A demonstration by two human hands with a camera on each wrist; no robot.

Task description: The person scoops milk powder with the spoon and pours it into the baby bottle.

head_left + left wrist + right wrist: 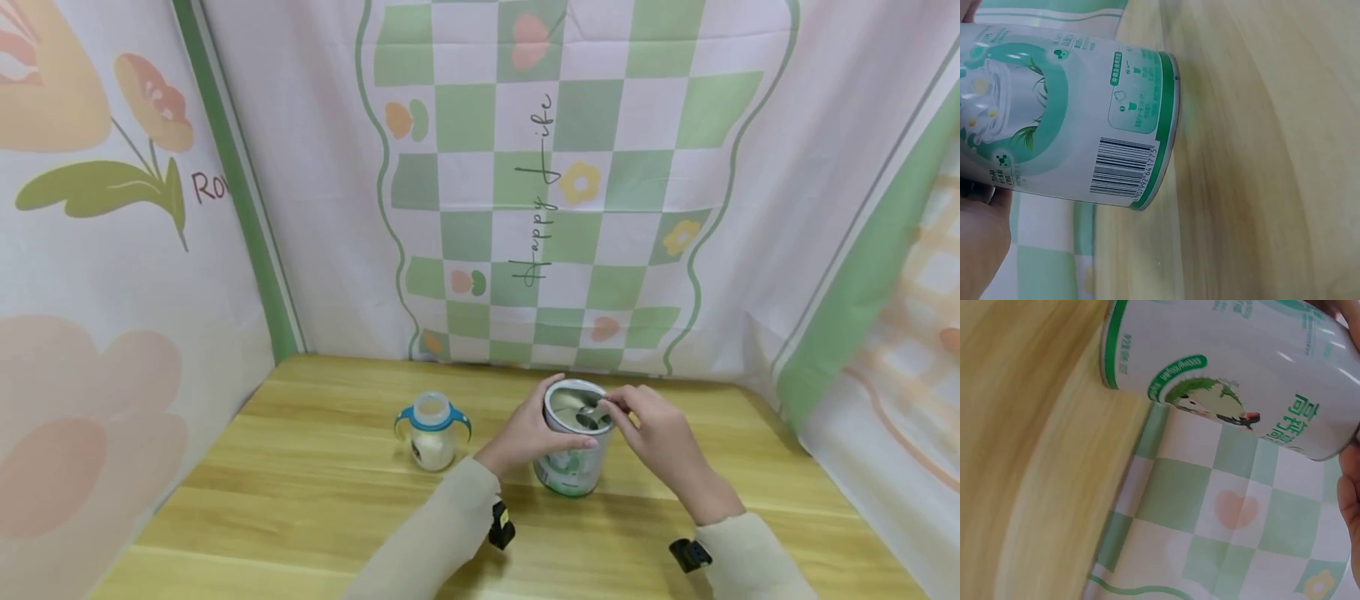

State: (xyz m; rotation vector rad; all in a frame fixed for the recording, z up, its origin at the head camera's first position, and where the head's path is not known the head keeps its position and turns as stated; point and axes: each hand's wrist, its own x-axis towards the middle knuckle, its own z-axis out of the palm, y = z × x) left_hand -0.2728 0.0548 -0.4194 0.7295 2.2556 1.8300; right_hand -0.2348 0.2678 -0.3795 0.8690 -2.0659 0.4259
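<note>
A white and green tin of milk powder (572, 467) is on the wooden table, its top open and pale powder partly visible inside. My left hand (531, 429) grips the tin's side near the rim. Over the right side of the opening, my right hand (656, 433) pinches the handle of a metal spoon (589, 417), whose bowl is inside the tin. The left wrist view shows the tin's barcode side (1085, 119), and the right wrist view its printed front (1235, 369). The spoon cannot be seen in either wrist view.
Left of the tin stands a clear baby bottle (432, 446) with a blue two-handled collar, no lid, and pale contents. A checkered curtain (517, 183) hangs behind the table's (300, 467) back edge. Printed fabric also hangs on both sides.
</note>
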